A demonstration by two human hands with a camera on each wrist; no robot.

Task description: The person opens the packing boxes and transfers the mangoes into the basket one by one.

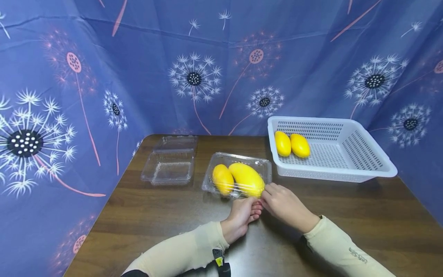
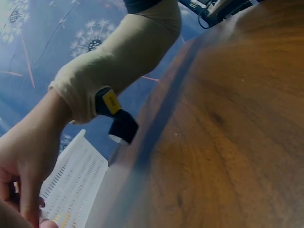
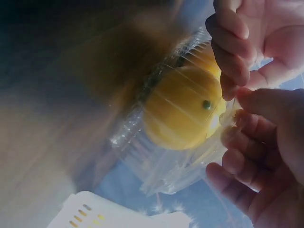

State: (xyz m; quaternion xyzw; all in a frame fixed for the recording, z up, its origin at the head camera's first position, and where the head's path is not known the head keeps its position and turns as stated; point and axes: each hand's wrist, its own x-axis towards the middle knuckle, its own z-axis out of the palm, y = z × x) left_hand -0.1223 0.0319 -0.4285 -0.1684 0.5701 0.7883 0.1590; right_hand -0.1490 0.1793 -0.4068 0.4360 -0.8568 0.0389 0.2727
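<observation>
Two smooth yellow oval fruits point(image 1: 246, 179) under clear plastic

Both lie side by side in a thin-walled, clear rectangular plastic clamshell point(image 1: 264, 166), set mid-way along the brown wood-grain worktop point(image 1: 145, 215). Right fruit longer. Clamshell edges crimped, glinting. Left hand point(image 1: 240, 215): fingers curled, grip pinching the rim at the near right corner. Right hand point(image 1: 285, 204): grip pinching the same corner, thumb against fingertips, just beside the left. Leftward, a second clear plastic clamshell point(image 1: 173, 167), lid open. Rightward, a white slotted plastic basket point(image 1: 322, 175), walls sloping, two more yellow oval fruits point(image 1: 300, 146) near its left end.
</observation>
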